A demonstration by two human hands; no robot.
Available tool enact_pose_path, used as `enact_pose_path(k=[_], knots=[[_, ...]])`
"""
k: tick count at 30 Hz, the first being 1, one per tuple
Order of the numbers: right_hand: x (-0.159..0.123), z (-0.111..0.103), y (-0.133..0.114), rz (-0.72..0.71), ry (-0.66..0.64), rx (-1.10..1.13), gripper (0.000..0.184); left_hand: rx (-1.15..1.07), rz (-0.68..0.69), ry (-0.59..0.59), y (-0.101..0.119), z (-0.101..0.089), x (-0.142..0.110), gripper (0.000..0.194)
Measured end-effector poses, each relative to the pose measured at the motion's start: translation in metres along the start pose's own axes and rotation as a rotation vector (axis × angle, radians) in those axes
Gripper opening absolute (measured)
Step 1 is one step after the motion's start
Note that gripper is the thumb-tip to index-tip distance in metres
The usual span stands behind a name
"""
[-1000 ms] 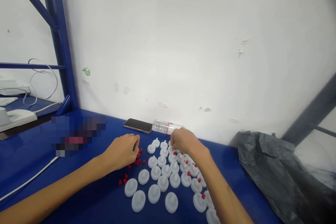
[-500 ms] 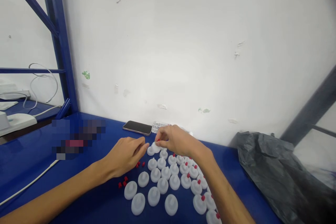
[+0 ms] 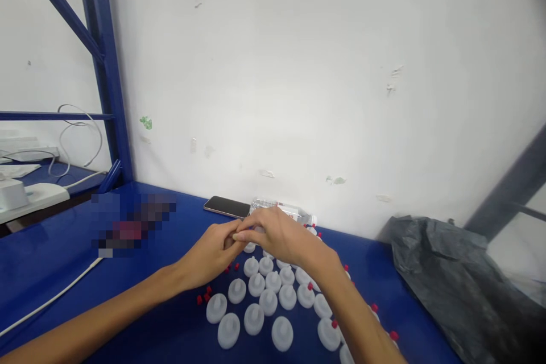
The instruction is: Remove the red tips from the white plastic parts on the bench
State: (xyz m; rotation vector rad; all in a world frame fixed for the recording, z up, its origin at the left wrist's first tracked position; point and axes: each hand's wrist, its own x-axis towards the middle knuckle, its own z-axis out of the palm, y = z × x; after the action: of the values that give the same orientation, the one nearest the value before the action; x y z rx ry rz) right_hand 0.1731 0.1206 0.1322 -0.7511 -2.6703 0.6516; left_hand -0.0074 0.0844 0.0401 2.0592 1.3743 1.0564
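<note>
Smooth, matte white discs (image 3: 282,334), round with a short central nozzle, lie spread over the glossy blue table (image 3: 162,333), below and right of the joined fingertips; several on the right carry small red caps (image 3: 335,324). Loose red caps (image 3: 199,299) lie left of them. The left hand (image 3: 211,255) is curled, its fingertips against those of the right hand (image 3: 279,236), bent in a pinch; whether either grips anything is hidden. Behind are a flat dark phone (image 3: 227,207) and a clear, ribbed plastic bottle (image 3: 294,211); a crinkled grey bag (image 3: 430,261) slumps rightward. In the earlier frame, the right hand pinched a disc, apart from the left; now they touch.
</note>
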Motion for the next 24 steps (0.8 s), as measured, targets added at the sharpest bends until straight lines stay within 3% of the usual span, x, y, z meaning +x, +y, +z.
enact_pose_path(k=[7,18,21,24], knots=[[-0.008,-0.004,-0.002,-0.020,-0.031,0.000,0.032,-0.198,-0.047,-0.029,-0.006,0.001,0.000,0.032],[-0.006,0.001,-0.002,0.098,-0.011,-0.062,0.036,-0.064,-0.014,0.059,0.003,-0.005,-0.002,0.030],[-0.009,-0.002,-0.006,0.129,-0.033,-0.094,0.036,-0.126,-0.029,0.026,0.006,-0.005,-0.003,0.036],[-0.010,-0.002,-0.009,0.135,-0.055,-0.138,0.033,-0.271,-0.128,-0.029,0.005,-0.002,0.000,0.041]])
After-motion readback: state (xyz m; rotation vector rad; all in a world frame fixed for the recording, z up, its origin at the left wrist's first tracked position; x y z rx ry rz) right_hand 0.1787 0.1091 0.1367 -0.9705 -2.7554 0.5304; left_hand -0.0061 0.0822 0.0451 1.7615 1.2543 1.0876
